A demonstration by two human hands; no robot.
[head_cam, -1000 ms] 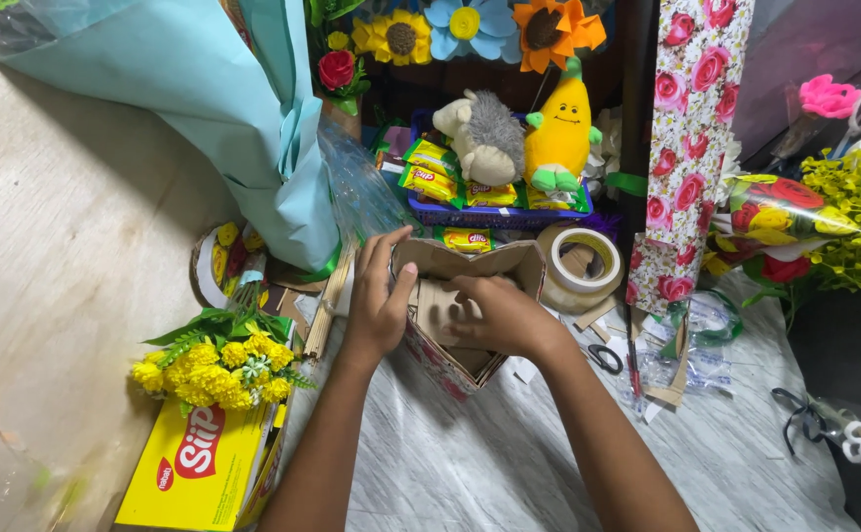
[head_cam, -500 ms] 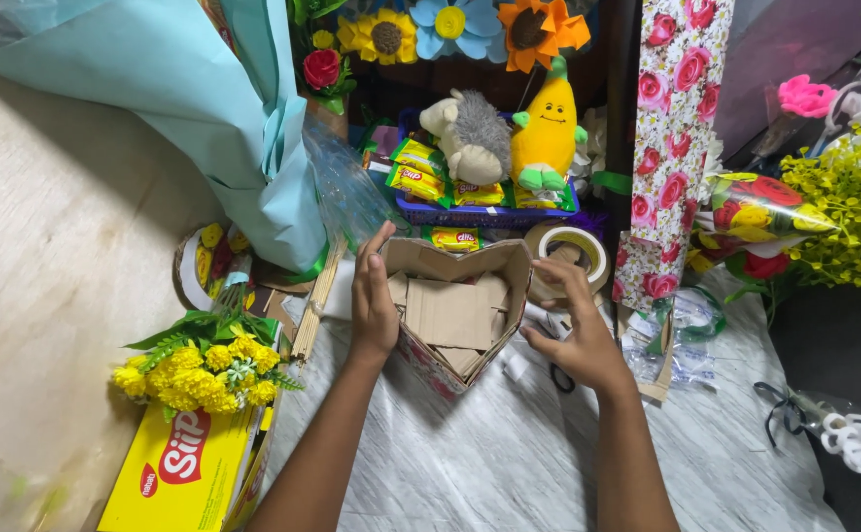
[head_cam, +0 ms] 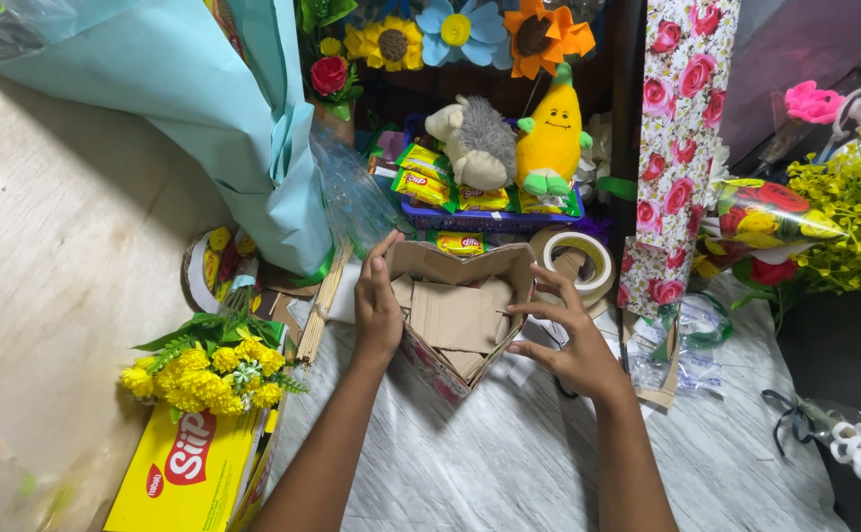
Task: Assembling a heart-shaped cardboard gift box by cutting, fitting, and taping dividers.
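the left hand (head_cam: 377, 307) lies flat against the left wall of a heart-shaped cardboard box (head_cam: 455, 317), fingers together and pointing up along the rim. the right hand (head_cam: 570, 340) touches the box's right wall with fingers spread apart, thumb and forefinger on the edge (nothing is clamped). the box sits open on the marble-patterned desk (head_cam: 509, 463), its cardboard floor showing. just behind it stands a roll of tape (head_cam: 578, 261); to the left lie yellow artificial flowers (head_cam: 208, 366) on a yellow carton (head_cam: 189, 473).
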